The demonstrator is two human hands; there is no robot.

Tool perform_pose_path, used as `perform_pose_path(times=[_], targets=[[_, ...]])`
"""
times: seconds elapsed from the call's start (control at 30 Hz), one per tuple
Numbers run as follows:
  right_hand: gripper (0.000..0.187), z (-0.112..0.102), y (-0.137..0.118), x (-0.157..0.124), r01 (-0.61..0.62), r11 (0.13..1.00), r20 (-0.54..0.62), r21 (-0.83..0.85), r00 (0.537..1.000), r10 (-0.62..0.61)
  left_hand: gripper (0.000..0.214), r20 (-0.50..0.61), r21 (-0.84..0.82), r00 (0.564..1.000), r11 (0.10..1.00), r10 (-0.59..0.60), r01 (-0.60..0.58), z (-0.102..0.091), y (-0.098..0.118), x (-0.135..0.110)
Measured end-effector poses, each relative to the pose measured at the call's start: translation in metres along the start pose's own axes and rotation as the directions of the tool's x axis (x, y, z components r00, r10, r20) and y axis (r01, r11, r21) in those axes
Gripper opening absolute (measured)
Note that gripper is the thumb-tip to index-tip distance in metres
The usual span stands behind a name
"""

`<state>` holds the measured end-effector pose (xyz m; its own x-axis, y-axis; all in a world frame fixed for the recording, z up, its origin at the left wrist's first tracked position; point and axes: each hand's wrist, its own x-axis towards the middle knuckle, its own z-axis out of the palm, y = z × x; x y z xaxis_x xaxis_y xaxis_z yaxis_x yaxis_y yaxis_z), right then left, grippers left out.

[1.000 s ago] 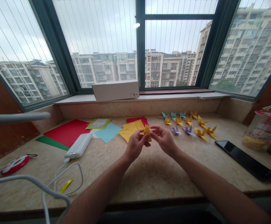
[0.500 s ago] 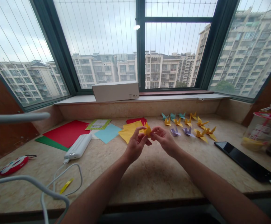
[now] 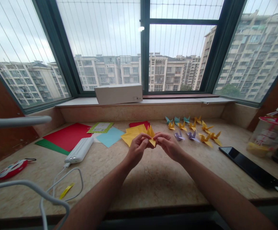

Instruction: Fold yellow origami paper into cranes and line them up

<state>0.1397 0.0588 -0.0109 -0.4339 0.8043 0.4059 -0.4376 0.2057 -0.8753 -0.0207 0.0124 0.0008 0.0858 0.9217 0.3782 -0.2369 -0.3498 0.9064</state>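
The left hand (image 3: 138, 147) and the right hand (image 3: 169, 146) meet over the middle of a beige, marbled stone counter (image 3: 153, 182), with the far edge beyond them and the near edge under the forearms. Between them is a small folded piece of yellow paper (image 3: 150, 131), its points standing up. The left hand's grip is narrow, thumb and fingers pinching the piece's left side; the right hand pinches its right side just as closely with the fingertips.

Just beyond the left hand, toward the far edge, lie flat yellow paper sheets (image 3: 131, 131), partly over red paper (image 3: 141, 123). Left of these is a light blue square sheet (image 3: 110, 137), next to a green-bordered packet (image 3: 100, 127). Toward the far left corner, a large red sheet (image 3: 69, 135) overlaps a dark green one (image 3: 51, 146), with a white, rounded power bank (image 3: 79, 150) at the red sheet's near side.

Past the right hand, toward the far right corner, stand small folded paper birds: three teal (image 3: 176, 121), seven yellow (image 3: 205, 139) and two purple (image 3: 192, 136), the purple ones nearest that hand. A black smartphone (image 3: 251, 167) lies toward the right end, near a clear plastic cup (image 3: 260, 137).
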Motion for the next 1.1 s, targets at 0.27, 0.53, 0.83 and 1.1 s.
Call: perform_pose_path(times=[0.27,0.53,0.83,1.1], targets=[[0.029,0.001,0.002,0.001,0.009,0.996,-0.064,-0.084,0.998,-0.015,0.019,0.005,0.100,0.998,0.993,0.061,-0.061,-0.001,-0.001,0.002],[0.036,0.004,0.000,0.003,0.054,0.996,-0.120,-0.067,0.991,-0.062,0.061,-0.053,0.078,0.997,0.996,0.053,-0.049,0.001,-0.005,0.002],[0.038,0.003,0.001,0.001,0.041,0.972,-0.143,-0.232,0.987,-0.076,0.028,0.014,0.173,1.000,0.985,0.018,-0.020,-0.004,-0.010,0.006],[0.031,0.002,0.002,0.002,0.047,0.989,-0.155,-0.143,0.985,-0.069,0.024,0.026,0.132,0.999,0.990,0.037,-0.040,-0.004,-0.009,0.007]])
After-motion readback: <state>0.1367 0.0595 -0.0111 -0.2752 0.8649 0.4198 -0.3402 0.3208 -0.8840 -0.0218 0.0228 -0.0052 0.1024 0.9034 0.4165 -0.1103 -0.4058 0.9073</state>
